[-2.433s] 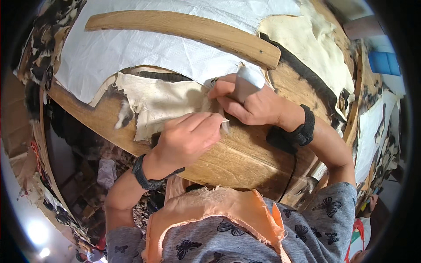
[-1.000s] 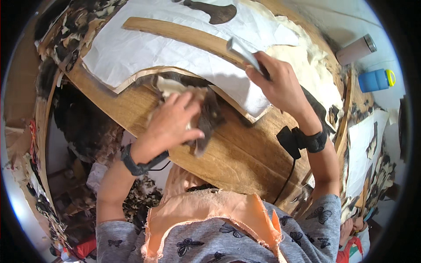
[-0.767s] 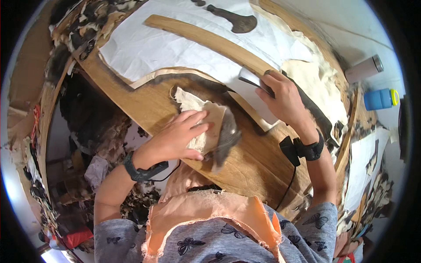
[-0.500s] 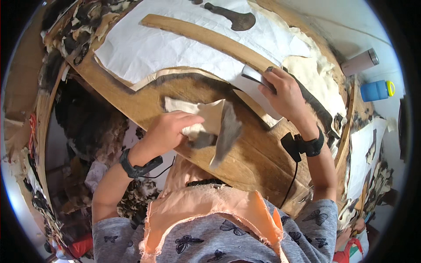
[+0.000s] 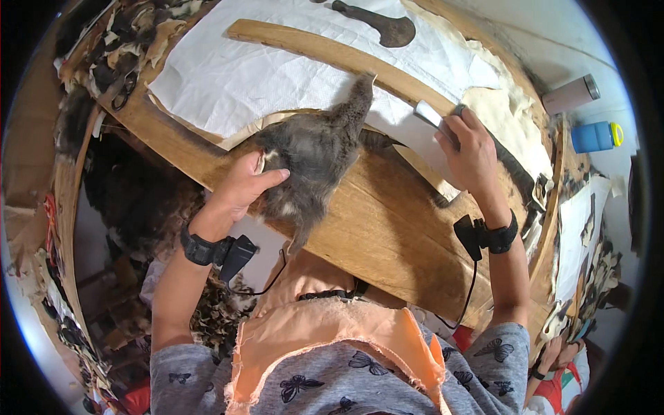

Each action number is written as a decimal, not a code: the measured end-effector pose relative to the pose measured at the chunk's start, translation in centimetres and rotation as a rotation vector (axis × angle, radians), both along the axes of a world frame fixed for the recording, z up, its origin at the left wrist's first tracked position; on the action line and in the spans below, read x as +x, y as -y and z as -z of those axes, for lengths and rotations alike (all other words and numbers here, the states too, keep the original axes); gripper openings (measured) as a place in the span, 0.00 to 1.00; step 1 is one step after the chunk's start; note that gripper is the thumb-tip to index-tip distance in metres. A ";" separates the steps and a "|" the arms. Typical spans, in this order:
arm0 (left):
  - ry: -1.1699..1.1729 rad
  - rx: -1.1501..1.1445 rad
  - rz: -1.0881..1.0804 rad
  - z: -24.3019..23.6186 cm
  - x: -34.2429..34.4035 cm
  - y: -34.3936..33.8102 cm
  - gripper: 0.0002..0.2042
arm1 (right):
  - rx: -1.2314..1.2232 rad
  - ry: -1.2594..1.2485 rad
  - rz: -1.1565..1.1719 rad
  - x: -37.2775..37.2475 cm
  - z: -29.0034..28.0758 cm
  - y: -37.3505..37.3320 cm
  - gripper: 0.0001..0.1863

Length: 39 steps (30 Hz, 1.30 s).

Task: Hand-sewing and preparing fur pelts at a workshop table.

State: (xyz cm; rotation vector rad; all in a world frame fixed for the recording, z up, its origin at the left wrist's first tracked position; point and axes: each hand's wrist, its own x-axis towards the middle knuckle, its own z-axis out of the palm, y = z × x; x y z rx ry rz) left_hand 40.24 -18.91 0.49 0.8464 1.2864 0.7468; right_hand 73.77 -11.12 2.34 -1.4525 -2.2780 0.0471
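Note:
My left hand (image 5: 243, 183) grips the edge of a grey fur piece (image 5: 311, 155), thumb on top. Its hairy side faces up, and one narrow strip reaches up over the white sheet (image 5: 228, 86). In my right hand (image 5: 470, 152) is a tool with a shiny flat metal blade (image 5: 427, 112); the fingers hide most of its handle. That hand rests over the right part of the sheet, beside a long wooden strip (image 5: 325, 55). Pale hide with a dark fur edge shows under the sheet.
A dark tool with a broad rounded blade (image 5: 395, 31) lies at the back of the wooden board (image 5: 387, 228). Fur scraps (image 5: 131, 48) pile up at the far left. A pink tumbler (image 5: 570, 95) and a blue bottle (image 5: 593, 137) stand at right. Another person's hand (image 5: 551, 354) shows lower right.
My left hand has turned the fur piece from its pale skin side to its grey hairy side and moved it up and left. My right hand has shifted slightly right with the tool.

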 end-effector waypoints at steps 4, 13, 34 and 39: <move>-0.010 -0.071 -0.047 -3.4 0.5 -0.9 0.15 | -0.175 -0.063 0.106 -0.2 -0.2 0.5 0.08; 0.119 -0.021 -0.016 -2.3 -0.5 -3.3 0.13 | -0.160 -0.099 0.098 -0.5 -0.6 1.9 0.09; -0.953 1.086 0.649 -4.7 2.6 2.1 0.11 | -0.973 -2.051 -0.613 1.1 -1.3 1.6 0.13; -0.868 0.911 0.797 -4.5 2.9 3.3 0.13 | -1.135 -1.674 -0.468 -4.1 -3.0 3.2 0.13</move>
